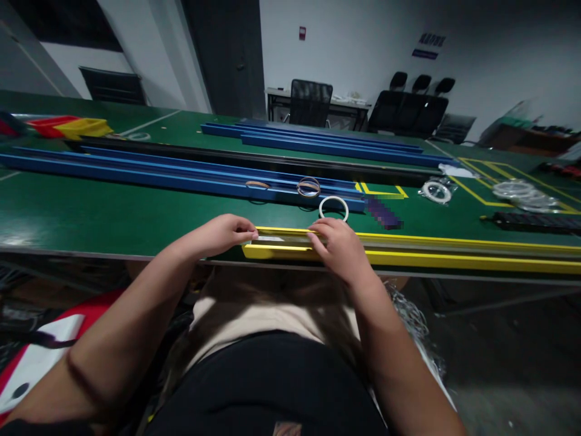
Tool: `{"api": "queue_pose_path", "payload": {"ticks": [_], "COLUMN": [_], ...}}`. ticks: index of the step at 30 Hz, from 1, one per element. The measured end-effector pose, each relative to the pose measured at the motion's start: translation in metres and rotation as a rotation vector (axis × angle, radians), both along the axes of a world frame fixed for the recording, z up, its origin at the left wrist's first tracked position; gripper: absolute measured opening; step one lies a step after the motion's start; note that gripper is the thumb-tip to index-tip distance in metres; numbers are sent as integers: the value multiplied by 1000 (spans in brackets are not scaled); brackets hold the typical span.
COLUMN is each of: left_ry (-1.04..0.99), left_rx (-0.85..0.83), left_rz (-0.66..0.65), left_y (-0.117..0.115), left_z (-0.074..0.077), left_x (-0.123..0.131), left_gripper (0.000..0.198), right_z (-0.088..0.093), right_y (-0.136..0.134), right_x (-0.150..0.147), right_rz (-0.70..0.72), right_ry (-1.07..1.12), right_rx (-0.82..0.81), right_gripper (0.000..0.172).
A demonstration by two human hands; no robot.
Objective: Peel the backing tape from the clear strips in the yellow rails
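A long yellow channel rail (454,253) lies along the near edge of the green table (91,212), its open left end in front of me. My left hand (224,233) rests at that end, fingers curled and pinched on the rail's far lip. My right hand (338,245) lies over the rail just to the right, fingers bent and pressing on it. A white strip (270,239) sits inside the channel between the two hands. A white tape ring (333,207) lies just beyond my right hand.
Long blue rails (158,172) and a black rail (272,158) run across the table. Brown tape rings (308,186) sit on a blue rail. Clear rolls (436,191) lie at right, red and yellow bins (72,127) far left, office chairs (311,102) behind.
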State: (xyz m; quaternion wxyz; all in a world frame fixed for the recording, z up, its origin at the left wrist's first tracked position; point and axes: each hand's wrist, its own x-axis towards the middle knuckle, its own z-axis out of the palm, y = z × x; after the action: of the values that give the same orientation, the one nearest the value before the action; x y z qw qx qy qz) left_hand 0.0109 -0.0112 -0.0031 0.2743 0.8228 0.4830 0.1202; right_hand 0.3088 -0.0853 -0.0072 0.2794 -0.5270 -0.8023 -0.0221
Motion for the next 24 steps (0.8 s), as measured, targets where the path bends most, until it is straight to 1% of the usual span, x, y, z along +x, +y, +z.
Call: {"api": "queue_pose_path", "payload": {"ticks": [3,5,7,9,11,13,14,16,17,18,19,20,22,24], "left_ry": [-21,-62,-121,-172,-219,-250,-240,-140,-53,43,130,197,271,282], "left_rx": [28,69,110,158,239,357,422,525,549,550,539,527,524,547], "left_rz": [12,3,-29,-67,-91,-103,-108,-107,-104,-103,-102,-101,-102,-106], "left_y": [-7,-14,-21,-26,-29,-31,-32,-35,-36,-37,-38,-39,-38,-37], "left_z": [17,27,33,33,28,20,15,4,-1,-6,-10,-14,-17,-18], "left_x": [12,26,43,63,84,107,118,138,145,151,155,156,156,153], "left_gripper": [43,42,42,40,37,38,44,67,77,82,82,79,70,65], "right_z": [8,9,9,10,13,17,19,24,26,28,29,29,29,26], "right_y": [8,10,11,10,8,6,5,3,2,0,-2,-4,-8,-12], "right_x": [-26,-38,-39,-29,-12,9,19,36,42,47,51,54,59,64], "right_rz": [184,265,279,245,203,161,122,10,-52,-113,-170,-222,-298,-314], "right_ry": [26,75,145,230,341,470,527,580,557,501,422,333,164,47], "right_rx": [-113,-160,-192,-230,-266,-291,-296,-278,-254,-225,-200,-186,-218,-280], "right_gripper": [23,26,22,18,20,20,19,21,22,23,23,24,29,33]}}
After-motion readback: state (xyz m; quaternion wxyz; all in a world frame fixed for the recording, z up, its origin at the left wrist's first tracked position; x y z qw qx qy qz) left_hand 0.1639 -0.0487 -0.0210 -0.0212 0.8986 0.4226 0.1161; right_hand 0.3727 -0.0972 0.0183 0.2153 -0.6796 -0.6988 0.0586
